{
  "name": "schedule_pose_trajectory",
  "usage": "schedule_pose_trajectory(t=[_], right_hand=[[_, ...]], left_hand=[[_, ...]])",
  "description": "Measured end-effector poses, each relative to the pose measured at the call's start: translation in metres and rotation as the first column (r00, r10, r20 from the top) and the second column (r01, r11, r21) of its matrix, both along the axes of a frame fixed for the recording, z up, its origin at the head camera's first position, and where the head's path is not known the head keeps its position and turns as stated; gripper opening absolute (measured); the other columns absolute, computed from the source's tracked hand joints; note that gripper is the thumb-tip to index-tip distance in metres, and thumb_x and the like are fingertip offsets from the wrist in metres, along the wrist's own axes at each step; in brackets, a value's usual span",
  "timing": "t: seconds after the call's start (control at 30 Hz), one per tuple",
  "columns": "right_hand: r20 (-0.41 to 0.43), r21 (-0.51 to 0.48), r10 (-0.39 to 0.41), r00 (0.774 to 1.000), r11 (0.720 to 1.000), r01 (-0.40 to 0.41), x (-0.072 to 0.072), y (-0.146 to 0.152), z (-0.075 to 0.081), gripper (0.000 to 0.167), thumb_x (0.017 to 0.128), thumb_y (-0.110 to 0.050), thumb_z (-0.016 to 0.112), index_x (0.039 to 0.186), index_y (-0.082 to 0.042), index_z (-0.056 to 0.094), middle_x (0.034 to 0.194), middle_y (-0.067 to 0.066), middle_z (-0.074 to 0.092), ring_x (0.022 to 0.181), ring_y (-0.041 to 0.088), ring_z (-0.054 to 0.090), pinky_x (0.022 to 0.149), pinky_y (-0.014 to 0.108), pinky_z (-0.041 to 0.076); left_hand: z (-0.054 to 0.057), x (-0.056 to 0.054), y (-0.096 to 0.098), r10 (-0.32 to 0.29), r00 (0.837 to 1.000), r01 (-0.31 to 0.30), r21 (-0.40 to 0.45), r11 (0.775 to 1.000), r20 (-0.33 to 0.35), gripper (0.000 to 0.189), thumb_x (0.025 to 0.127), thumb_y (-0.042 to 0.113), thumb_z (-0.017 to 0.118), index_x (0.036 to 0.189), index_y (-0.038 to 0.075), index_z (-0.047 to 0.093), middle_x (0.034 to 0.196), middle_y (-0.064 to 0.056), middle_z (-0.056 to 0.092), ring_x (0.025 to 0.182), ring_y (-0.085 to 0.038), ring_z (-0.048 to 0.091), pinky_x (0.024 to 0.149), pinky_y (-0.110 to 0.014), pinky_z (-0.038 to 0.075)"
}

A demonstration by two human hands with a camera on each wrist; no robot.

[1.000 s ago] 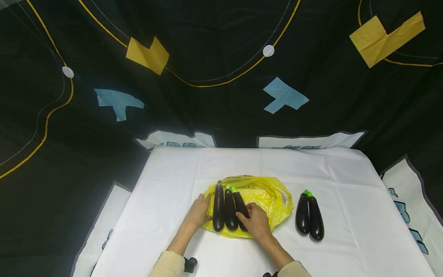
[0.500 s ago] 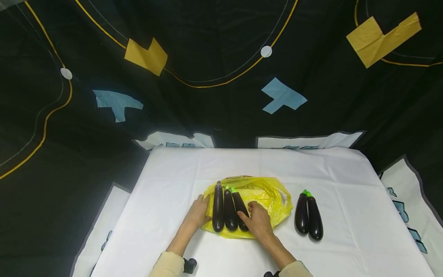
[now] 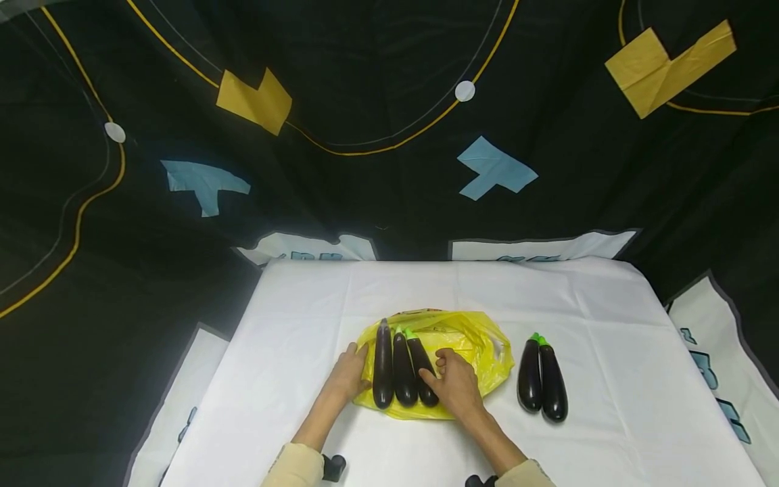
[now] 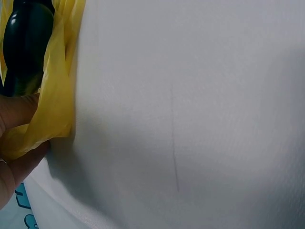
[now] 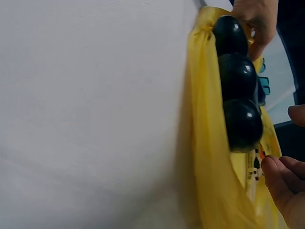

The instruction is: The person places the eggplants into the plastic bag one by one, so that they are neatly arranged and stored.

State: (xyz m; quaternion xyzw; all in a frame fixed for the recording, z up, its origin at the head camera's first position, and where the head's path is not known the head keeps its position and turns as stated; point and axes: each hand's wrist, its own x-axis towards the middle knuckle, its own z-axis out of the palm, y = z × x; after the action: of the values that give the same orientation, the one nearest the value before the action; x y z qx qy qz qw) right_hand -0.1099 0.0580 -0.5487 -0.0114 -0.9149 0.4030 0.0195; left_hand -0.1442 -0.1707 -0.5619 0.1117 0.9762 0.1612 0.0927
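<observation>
Three dark eggplants lie side by side on a spread yellow plastic bag point(image 3: 496, 352) in the head view: a left eggplant point(image 3: 383, 365), a middle eggplant point(image 3: 404, 372) and a right eggplant point(image 3: 421, 365). At the bag's left edge my left hand point(image 3: 348, 372) pinches the yellow plastic; the left wrist view shows the bag's edge point(image 4: 57, 105) between thumb and fingers. My right hand point(image 3: 458, 384) hovers beside the right eggplant over the bag. Its thumb and fingers are apart and hold nothing in the right wrist view, near the eggplant's rounded end point(image 5: 243, 126).
Two more eggplants point(image 3: 541, 379) with green stems lie together on the white tablecloth point(image 3: 615, 352), right of the bag. A dark curtain point(image 3: 365, 196) with yellow and blue shapes hangs behind the table.
My right hand has let go of the right eggplant and drawn slightly to the right, its fingers loosening. The left hand and the three eggplants on the bag stay in place.
</observation>
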Motion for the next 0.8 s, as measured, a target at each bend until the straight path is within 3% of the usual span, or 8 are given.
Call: schedule_pose_trajectory(t=[0.27,0.53,0.7,0.8], right_hand=[[-0.032,-0.071,-0.003,0.999,0.997,0.001,0.002,0.012,0.017,0.047,0.078,-0.026,0.078,0.113,0.000,0.061,0.091,0.007,0.066,0.078,0.018,0.063,0.068,0.035,0.055],[-0.048,-0.131,-0.056,0.997,0.990,0.049,0.006,0.042,0.032,0.045,0.079,-0.026,0.078,0.113,-0.001,0.062,0.090,0.004,0.065,0.074,0.010,0.060,0.070,0.029,0.053],[-0.040,-0.124,-0.094,0.995,0.988,0.088,0.013,0.071,0.042,0.046,0.081,-0.032,0.075,0.114,-0.003,0.062,0.091,0.004,0.065,0.075,0.010,0.060,0.068,0.024,0.053],[-0.028,-0.090,-0.122,0.992,0.989,0.119,0.017,0.091,0.047,0.049,0.083,-0.038,0.072,0.117,-0.004,0.061,0.094,0.005,0.065,0.078,0.014,0.061,0.071,0.028,0.053]], left_hand=[[-0.001,0.000,0.001,0.000,1.000,0.000,-0.014,1.000,0.000,0.080,0.068,0.010,0.084,0.135,-0.007,0.045,0.116,-0.021,0.048,0.101,-0.036,0.054,0.091,-0.045,0.050],[-0.002,-0.001,0.001,-0.003,1.000,0.003,-0.009,1.000,-0.010,0.081,0.067,0.010,0.084,0.135,-0.007,0.045,0.116,-0.021,0.048,0.100,-0.036,0.054,0.090,-0.045,0.050],[-0.002,0.000,0.000,-0.005,1.000,0.005,-0.012,1.000,-0.015,0.081,0.066,0.010,0.085,0.135,-0.007,0.046,0.114,-0.020,0.049,0.098,-0.035,0.054,0.089,-0.044,0.051],[-0.002,0.000,0.000,-0.007,1.000,0.007,-0.012,1.000,-0.020,0.080,0.066,0.010,0.085,0.134,-0.008,0.046,0.113,-0.020,0.049,0.097,-0.035,0.054,0.089,-0.044,0.051]])
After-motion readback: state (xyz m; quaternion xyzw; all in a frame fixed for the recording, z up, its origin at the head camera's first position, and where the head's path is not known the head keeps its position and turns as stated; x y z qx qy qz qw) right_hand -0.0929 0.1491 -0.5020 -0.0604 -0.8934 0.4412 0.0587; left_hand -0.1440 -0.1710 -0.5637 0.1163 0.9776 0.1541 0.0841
